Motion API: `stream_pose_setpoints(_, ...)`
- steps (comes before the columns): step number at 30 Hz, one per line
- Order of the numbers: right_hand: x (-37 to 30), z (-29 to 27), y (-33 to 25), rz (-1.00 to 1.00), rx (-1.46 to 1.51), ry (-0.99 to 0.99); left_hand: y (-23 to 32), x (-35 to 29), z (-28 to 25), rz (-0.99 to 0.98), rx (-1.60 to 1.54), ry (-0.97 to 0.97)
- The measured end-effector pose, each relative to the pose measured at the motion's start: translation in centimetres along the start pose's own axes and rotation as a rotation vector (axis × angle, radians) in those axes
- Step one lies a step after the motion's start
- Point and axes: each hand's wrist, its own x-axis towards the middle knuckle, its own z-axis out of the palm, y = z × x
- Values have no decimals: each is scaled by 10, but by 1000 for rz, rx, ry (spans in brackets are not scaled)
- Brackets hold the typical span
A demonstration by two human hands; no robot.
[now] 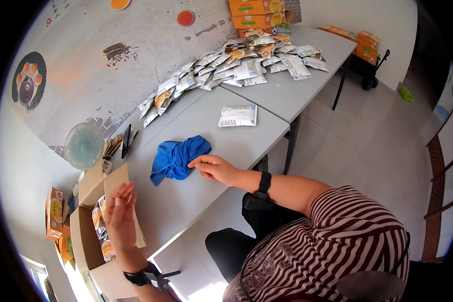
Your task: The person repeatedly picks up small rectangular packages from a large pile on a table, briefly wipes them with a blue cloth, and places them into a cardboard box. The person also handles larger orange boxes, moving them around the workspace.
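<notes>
A crumpled blue cloth (178, 157) lies on the grey table in front of me. My right hand (214, 168) is at its right edge, index finger stretched out and the other fingers loosely bent, with nothing seen in it. Whether the fingertip touches the cloth I cannot tell. My left hand (121, 214) is raised beside an open cardboard box (83, 234), its fingers extended and nothing in them. Printed packets (107, 250) sit inside the box, partly hidden by that hand. Farther off, a single white-and-silver packet (238, 116) lies flat on the table.
Many similar packets (221, 68) are heaped along the wall side of the grey tables (267, 133). Orange cartons (256, 21) are stacked at the far end. A round fan (83, 146) stands behind the box, near a dark upright screen (126, 141). More orange cartons (54, 214) are at the left.
</notes>
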Motion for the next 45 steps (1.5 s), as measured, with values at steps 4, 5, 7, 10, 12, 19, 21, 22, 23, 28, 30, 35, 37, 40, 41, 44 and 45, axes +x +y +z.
stream_pose_setpoints(4,-2,-3,1,-35,12,13,-67,8,42,-118,-131,-36)
stream_pose_setpoints(5,-2,-1,2,-40,14,11,-83,8,45,-145,-185,-21)
stream_pose_setpoints(7,-3,-2,1,-54,1,29,-113,14,54,-174,-265,38)
stream_pose_setpoints(10,-3,-3,4,-75,-6,53,-142,25,66,-165,-329,100)
stream_pose_setpoints(12,-1,-5,7,-87,22,49,-156,29,71,-116,-264,138)
stream_pose_setpoints(19,-13,-40,-11,114,468,250,-173,24,65,-90,-345,221)
stream_pose_setpoints(21,-24,-61,-22,109,452,384,-174,22,64,-99,-348,227)
stream_pose_setpoints(22,-31,-74,-29,97,394,427,-175,23,67,-103,-340,218)
stream_pose_setpoints(23,-35,-84,-37,89,338,459,-174,22,68,-103,-329,218)
stream_pose_setpoints(28,-52,-132,-79,82,-460,566,-178,20,73,-80,-144,176)
stream_pose_setpoints(30,-52,-147,-80,177,-777,584,-179,20,72,-73,-77,161)
stream_pose_setpoints(35,-48,-154,-72,90,-1509,622,-181,20,73,-58,-26,155)
stream_pose_setpoints(37,-46,-156,-63,-8,-1555,607,-179,19,74,-58,-28,159)
stream_pose_setpoints(40,-43,-163,-55,-156,-1641,601,-177,19,76,-65,-28,156)
stream_pose_setpoints(41,-42,-165,-53,-208,-1671,599,-177,19,76,-68,-27,156)
stream_pose_setpoints(44,-42,-167,-55,-239,-1760,573,-177,19,75,-76,-12,156)
stream_pose_setpoints(45,-42,-167,-56,-248,-1764,567,-177,19,75,-79,-5,156)
